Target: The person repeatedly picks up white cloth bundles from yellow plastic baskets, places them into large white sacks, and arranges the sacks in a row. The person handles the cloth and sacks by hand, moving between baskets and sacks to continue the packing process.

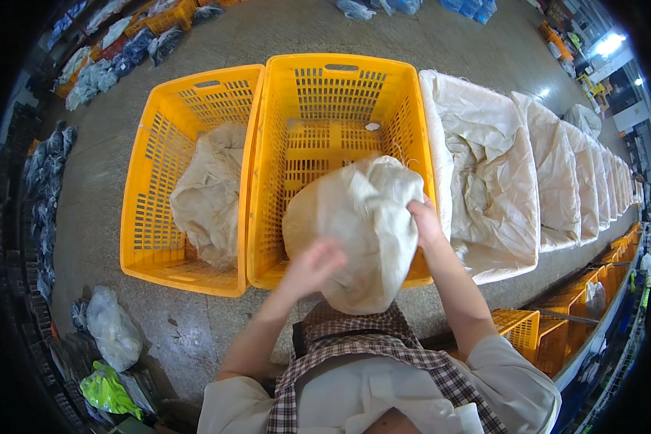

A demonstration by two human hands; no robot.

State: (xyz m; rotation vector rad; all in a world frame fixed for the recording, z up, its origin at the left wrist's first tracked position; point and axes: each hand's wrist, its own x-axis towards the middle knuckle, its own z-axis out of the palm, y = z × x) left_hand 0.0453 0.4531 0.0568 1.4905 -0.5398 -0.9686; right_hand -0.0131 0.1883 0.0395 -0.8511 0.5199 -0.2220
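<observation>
A bunched off-white woven sack (351,217) hangs over the near part of the middle yellow plastic crate (340,65). My right hand (427,219) grips the sack's right edge, thumb on top. My left hand (317,264) is against or just above the sack's near left side, its fingers smeared by motion. Beyond the sack, the crate's slotted floor shows, with a small white scrap (372,126) by the far right corner. The left yellow crate (141,195) holds another crumpled woven sack (213,192).
To the right, a crate covered by a white woven liner (484,130) heads a long row of similar lined ones (550,166). More yellow crates (517,329) stand at the lower right. Clear plastic bags (112,329) and a bright green bag (108,390) lie at the lower left.
</observation>
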